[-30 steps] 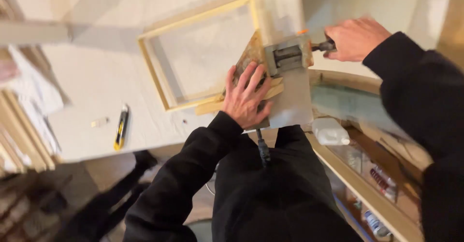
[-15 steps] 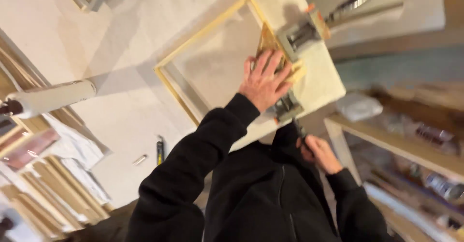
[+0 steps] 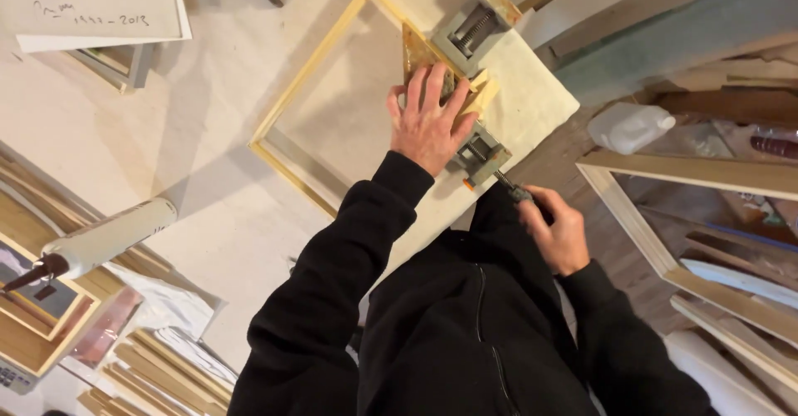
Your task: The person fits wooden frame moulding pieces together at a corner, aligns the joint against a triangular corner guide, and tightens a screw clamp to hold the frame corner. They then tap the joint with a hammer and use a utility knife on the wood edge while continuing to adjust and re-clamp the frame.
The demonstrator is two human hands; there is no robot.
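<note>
Frame point(image 3: 320, 104): light wood, thin rails, stiff along each rail but weak at the corner joint; best held flat near the corner, not mid-rail. Lies on the pale surface point(image 3: 208, 133), upper centre, its right corner in a corner clamp point(image 3: 478, 146). Left hand point(image 3: 428, 121) pressed on that corner, fingers spread flat, gripping nothing. Right hand point(image 3: 557, 233), lower right, fingers curled around the clamp handle point(image 3: 514, 190).

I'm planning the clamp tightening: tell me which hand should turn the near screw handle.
Right. The right hand already grips the handle of the grey metal corner clamp, while the left hand lies flat, pressing on the pale wooden frame's corner.
</note>
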